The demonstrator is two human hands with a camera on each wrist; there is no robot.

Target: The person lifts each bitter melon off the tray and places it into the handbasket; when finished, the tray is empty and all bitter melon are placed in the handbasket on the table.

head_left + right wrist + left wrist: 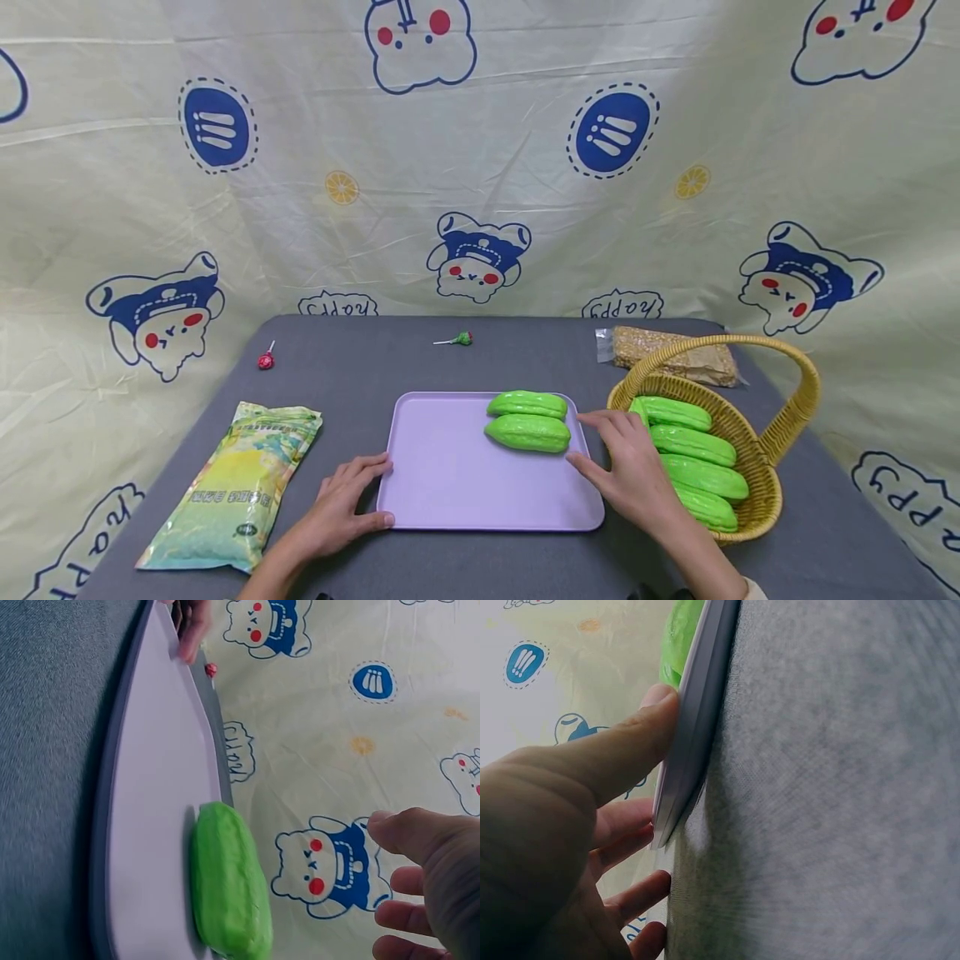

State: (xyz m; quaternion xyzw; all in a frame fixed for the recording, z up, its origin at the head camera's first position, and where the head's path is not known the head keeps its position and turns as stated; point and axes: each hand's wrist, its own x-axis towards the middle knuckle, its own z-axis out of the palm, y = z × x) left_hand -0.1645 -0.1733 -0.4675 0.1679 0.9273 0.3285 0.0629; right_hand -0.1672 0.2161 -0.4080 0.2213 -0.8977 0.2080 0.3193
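A lilac rectangular tray lies on the table, with two green ridged gourd-like vegetables side by side near its right end. My left hand rests at the tray's left edge, thumb near the front corner; the left wrist view shows the thumb against the rim and the fingers spread. Held above the tray's right side, my right hand has its fingers apart and nothing in them. Right beside it stands a yellow woven basket holding several more green vegetables, partly hidden by the hand.
The basket's tall handle arches over its contents. Behind it lies a clear packet of brown grains. A yellow-green bag sits at the left. Toward the back are a red lollipop and a green lollipop.
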